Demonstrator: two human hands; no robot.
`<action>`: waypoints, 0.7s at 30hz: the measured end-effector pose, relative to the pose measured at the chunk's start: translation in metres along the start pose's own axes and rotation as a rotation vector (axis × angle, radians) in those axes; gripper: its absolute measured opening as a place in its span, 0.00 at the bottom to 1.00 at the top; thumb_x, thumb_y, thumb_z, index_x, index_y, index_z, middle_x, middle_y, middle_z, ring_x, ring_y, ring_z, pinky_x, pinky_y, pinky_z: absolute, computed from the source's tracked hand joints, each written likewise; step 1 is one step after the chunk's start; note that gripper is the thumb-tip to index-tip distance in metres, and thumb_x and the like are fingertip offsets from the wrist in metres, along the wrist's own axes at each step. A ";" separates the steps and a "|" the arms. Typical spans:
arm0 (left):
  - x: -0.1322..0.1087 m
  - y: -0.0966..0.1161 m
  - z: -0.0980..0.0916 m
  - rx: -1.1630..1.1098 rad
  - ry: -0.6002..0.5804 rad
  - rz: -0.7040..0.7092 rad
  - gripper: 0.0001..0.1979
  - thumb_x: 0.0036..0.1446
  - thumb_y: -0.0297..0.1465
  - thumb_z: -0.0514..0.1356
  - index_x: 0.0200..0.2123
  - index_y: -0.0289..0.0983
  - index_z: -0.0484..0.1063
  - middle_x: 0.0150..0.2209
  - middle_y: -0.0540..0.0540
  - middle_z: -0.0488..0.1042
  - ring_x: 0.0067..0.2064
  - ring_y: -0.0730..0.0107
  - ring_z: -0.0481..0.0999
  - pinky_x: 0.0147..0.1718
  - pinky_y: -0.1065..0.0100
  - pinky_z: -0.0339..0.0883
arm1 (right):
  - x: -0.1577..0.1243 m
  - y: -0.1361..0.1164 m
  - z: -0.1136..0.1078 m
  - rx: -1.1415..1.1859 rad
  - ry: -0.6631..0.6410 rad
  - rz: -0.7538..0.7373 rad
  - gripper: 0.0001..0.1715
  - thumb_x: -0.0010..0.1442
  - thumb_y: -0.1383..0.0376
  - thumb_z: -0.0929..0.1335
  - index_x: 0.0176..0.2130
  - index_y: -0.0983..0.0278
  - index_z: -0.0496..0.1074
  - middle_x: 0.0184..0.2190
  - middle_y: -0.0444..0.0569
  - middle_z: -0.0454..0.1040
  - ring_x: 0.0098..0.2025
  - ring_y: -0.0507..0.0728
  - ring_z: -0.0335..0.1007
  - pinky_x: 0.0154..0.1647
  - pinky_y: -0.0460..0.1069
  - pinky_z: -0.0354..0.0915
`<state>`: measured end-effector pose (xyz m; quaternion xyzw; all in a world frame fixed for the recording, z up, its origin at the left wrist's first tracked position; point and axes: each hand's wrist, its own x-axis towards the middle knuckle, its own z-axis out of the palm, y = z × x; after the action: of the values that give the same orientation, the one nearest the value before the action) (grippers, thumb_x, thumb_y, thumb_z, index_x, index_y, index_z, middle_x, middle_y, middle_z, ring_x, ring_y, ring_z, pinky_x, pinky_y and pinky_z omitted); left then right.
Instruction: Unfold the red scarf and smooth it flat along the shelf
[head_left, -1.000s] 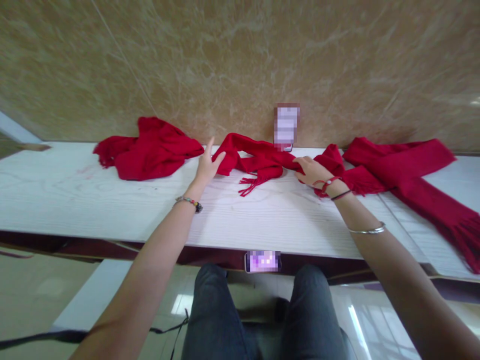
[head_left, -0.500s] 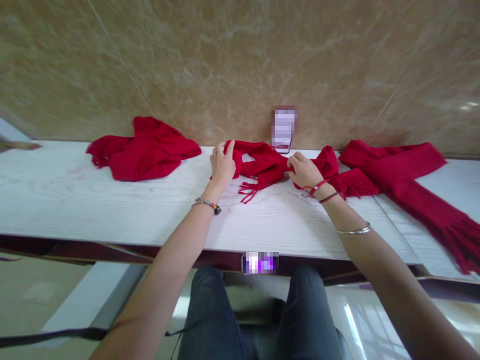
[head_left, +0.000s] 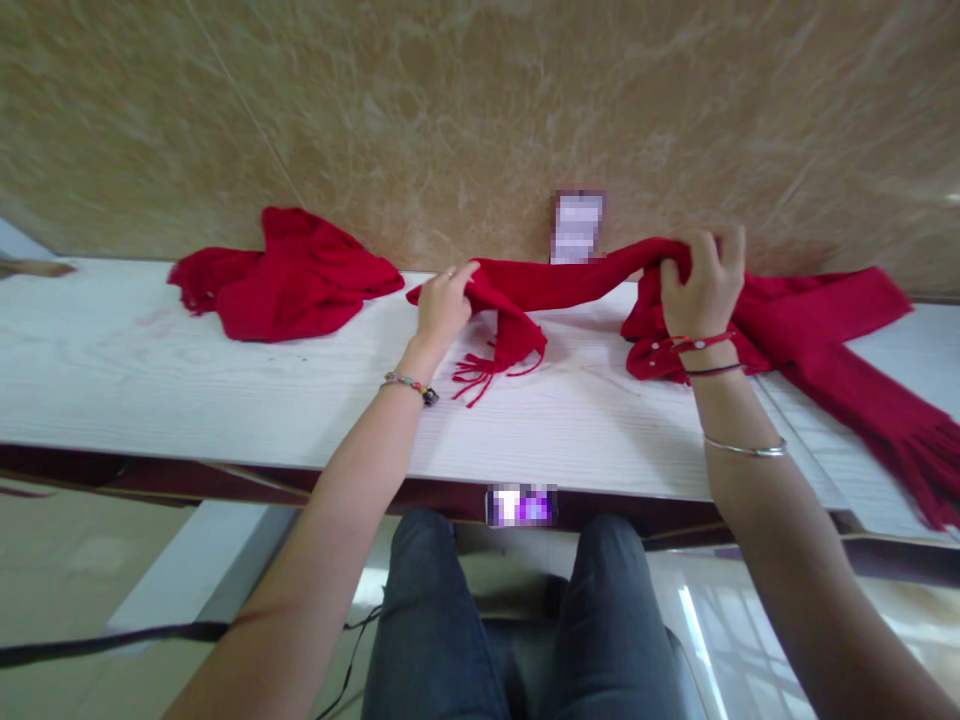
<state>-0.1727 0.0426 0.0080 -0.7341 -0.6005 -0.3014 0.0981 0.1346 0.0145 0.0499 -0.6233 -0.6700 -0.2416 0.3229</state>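
Scarf (head_left: 566, 286) spans the space between the left hand (head_left: 444, 310), whose fingers grasp one fold, and the right hand (head_left: 703, 285), whose curled fingers grip a raised section, seemingly to stretch it lengthwise, its fringe (head_left: 474, 376) loose just beside the left fingers.

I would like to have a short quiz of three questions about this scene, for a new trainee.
1. True or false: the left hand and the right hand hold the same red scarf, stretched between them.
2. The silver bangle is on the arm of: A) the left hand; B) the right hand.
3. Complete: the end of the red scarf near the left hand has a ____.

Key: 1. True. 2. B. 3. Fringe.
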 end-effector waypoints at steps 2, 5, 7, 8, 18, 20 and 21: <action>0.002 -0.007 -0.012 -0.047 0.164 -0.113 0.24 0.55 0.16 0.46 0.53 0.33 0.67 0.46 0.43 0.74 0.50 0.64 0.71 0.52 0.62 0.63 | 0.000 -0.001 0.002 0.028 -0.011 -0.016 0.18 0.61 0.69 0.57 0.46 0.68 0.70 0.48 0.62 0.66 0.51 0.63 0.62 0.49 0.54 0.61; 0.000 -0.006 -0.018 -0.132 0.164 -0.085 0.24 0.58 0.17 0.43 0.55 0.34 0.65 0.42 0.46 0.76 0.46 0.68 0.73 0.50 0.66 0.65 | -0.002 -0.010 0.007 0.078 -0.109 -0.203 0.20 0.59 0.72 0.57 0.43 0.65 0.73 0.50 0.58 0.68 0.52 0.62 0.61 0.52 0.56 0.59; -0.004 0.003 -0.013 -0.168 0.019 0.020 0.22 0.61 0.22 0.45 0.58 0.35 0.62 0.42 0.47 0.76 0.45 0.69 0.74 0.49 0.66 0.65 | -0.005 -0.016 0.011 0.100 -0.179 -0.327 0.21 0.59 0.72 0.57 0.41 0.61 0.75 0.50 0.54 0.69 0.54 0.62 0.60 0.54 0.58 0.57; -0.007 0.009 -0.008 -0.166 -0.078 0.084 0.22 0.62 0.25 0.48 0.59 0.36 0.60 0.44 0.46 0.76 0.46 0.68 0.74 0.49 0.66 0.65 | -0.006 -0.018 0.012 0.120 -0.198 -0.370 0.22 0.58 0.72 0.56 0.40 0.60 0.75 0.51 0.53 0.69 0.54 0.62 0.60 0.55 0.59 0.56; -0.015 0.011 0.021 -0.103 -0.415 0.303 0.25 0.59 0.30 0.55 0.60 0.38 0.61 0.49 0.43 0.74 0.49 0.67 0.73 0.51 0.66 0.63 | -0.014 -0.027 0.032 0.383 -0.712 -0.719 0.21 0.59 0.61 0.62 0.48 0.65 0.73 0.44 0.52 0.76 0.44 0.58 0.70 0.46 0.51 0.62; -0.015 0.008 0.025 -0.073 -0.373 0.289 0.24 0.60 0.30 0.54 0.60 0.38 0.61 0.50 0.42 0.73 0.51 0.66 0.71 0.53 0.65 0.62 | -0.016 -0.030 0.035 0.384 -0.715 -0.727 0.19 0.61 0.60 0.61 0.45 0.65 0.74 0.43 0.52 0.76 0.43 0.58 0.70 0.45 0.51 0.61; -0.016 0.007 0.028 -0.060 -0.361 0.283 0.24 0.60 0.30 0.53 0.60 0.37 0.61 0.51 0.42 0.72 0.52 0.66 0.71 0.53 0.65 0.61 | -0.016 -0.031 0.035 0.380 -0.700 -0.723 0.18 0.60 0.61 0.61 0.44 0.65 0.75 0.42 0.52 0.76 0.42 0.58 0.70 0.45 0.51 0.61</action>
<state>-0.1582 0.0416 -0.0212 -0.8556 -0.4902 -0.1661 0.0085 0.0991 0.0259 0.0165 -0.3265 -0.9414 0.0104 0.0838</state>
